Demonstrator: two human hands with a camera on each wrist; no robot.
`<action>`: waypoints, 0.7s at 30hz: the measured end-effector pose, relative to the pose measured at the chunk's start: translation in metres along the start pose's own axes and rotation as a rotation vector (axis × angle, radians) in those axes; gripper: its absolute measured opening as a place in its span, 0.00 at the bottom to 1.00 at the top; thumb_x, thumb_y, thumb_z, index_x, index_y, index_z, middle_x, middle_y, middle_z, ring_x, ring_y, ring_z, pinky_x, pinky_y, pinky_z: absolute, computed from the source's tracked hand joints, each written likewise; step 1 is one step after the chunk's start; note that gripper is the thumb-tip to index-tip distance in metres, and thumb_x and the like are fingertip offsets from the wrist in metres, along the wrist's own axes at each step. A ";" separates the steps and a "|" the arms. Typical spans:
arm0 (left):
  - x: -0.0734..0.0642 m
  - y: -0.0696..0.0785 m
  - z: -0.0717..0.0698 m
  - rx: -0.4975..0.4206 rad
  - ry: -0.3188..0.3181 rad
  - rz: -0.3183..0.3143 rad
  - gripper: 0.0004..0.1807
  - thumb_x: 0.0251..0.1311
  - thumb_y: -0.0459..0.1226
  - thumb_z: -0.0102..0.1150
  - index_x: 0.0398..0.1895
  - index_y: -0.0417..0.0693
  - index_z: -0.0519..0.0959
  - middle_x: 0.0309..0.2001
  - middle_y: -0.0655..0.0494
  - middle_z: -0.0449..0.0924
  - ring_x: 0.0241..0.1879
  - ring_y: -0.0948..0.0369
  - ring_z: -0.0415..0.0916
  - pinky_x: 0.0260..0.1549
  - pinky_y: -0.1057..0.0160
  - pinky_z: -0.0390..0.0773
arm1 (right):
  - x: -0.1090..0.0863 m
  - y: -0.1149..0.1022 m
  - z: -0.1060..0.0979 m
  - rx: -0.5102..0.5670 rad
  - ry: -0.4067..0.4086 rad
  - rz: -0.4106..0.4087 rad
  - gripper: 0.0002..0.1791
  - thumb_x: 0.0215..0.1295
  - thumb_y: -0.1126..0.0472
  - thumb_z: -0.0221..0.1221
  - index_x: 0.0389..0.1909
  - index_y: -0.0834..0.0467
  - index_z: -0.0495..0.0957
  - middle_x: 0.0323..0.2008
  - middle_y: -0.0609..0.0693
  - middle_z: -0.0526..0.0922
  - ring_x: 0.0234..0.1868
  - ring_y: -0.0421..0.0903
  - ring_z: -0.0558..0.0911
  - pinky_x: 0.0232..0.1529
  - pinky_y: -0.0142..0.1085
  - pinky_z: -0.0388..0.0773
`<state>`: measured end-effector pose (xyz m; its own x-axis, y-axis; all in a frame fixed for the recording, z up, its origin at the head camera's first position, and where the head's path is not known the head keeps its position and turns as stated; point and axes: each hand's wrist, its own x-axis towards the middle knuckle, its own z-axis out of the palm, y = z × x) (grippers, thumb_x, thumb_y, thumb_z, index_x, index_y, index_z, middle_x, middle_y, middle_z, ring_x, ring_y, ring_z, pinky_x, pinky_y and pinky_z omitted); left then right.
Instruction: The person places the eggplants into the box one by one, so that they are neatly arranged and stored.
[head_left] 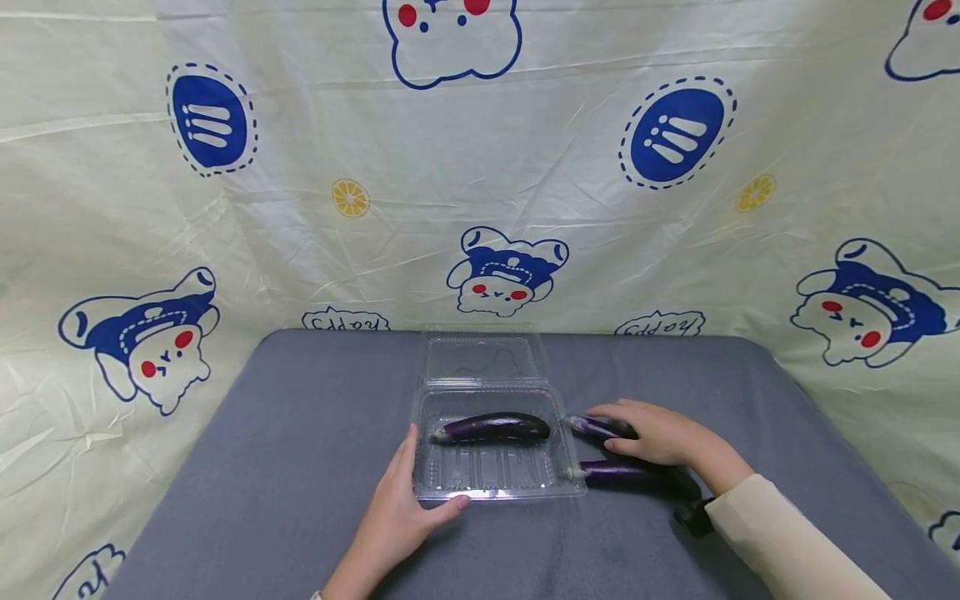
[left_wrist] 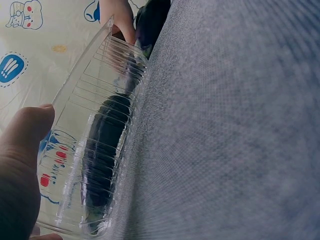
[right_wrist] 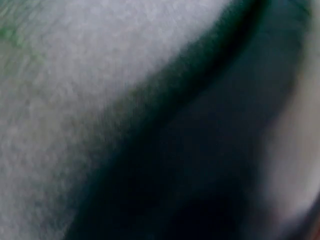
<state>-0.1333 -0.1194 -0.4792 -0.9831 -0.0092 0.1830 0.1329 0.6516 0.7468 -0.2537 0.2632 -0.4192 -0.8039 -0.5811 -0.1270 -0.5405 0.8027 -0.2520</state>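
Note:
A clear plastic clamshell container (head_left: 495,493) lies with its lid (head_left: 483,354) folded back behind it. Inside, one dark purple eggplant (head_left: 495,427) rests crosswise. My left hand (head_left: 397,508) holds the container's front left corner, thumb on the front rim and fingers along the left side; the left wrist view shows the thumb (left_wrist: 30,127) at the rim. Just right of the container, my right hand (head_left: 656,432) grips a second eggplant (head_left: 596,427) from above, covering its far end. A third eggplant (head_left: 630,475) lies nearer me, partly below the right forearm, its pale-tipped end at the container's side.
A grey cloth (head_left: 315,433) covers the table. Behind and beside it hangs a pale printed curtain (head_left: 300,250). A small black device (head_left: 693,518) sits at the right cuff. The right wrist view is blurred, mostly filled by a dark shape (right_wrist: 200,135) over grey cloth.

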 end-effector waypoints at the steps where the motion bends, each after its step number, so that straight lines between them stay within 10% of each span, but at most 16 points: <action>1: 0.000 0.000 0.000 0.000 -0.001 0.000 0.67 0.42 0.66 0.72 0.80 0.47 0.48 0.76 0.42 0.57 0.73 0.43 0.60 0.68 0.40 0.65 | 0.001 0.000 0.000 0.001 0.004 -0.017 0.28 0.70 0.51 0.59 0.69 0.51 0.70 0.58 0.54 0.79 0.58 0.55 0.79 0.57 0.55 0.75; 21: 0.001 0.000 0.000 0.002 0.002 0.007 0.68 0.42 0.67 0.71 0.80 0.46 0.48 0.77 0.42 0.56 0.74 0.44 0.59 0.68 0.41 0.65 | -0.001 0.004 0.013 0.003 0.099 -0.023 0.30 0.70 0.53 0.59 0.71 0.53 0.66 0.56 0.60 0.78 0.56 0.60 0.79 0.56 0.58 0.76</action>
<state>-0.1344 -0.1193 -0.4794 -0.9819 -0.0058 0.1895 0.1398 0.6530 0.7443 -0.2523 0.2654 -0.4328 -0.8119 -0.5833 -0.0253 -0.5586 0.7886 -0.2571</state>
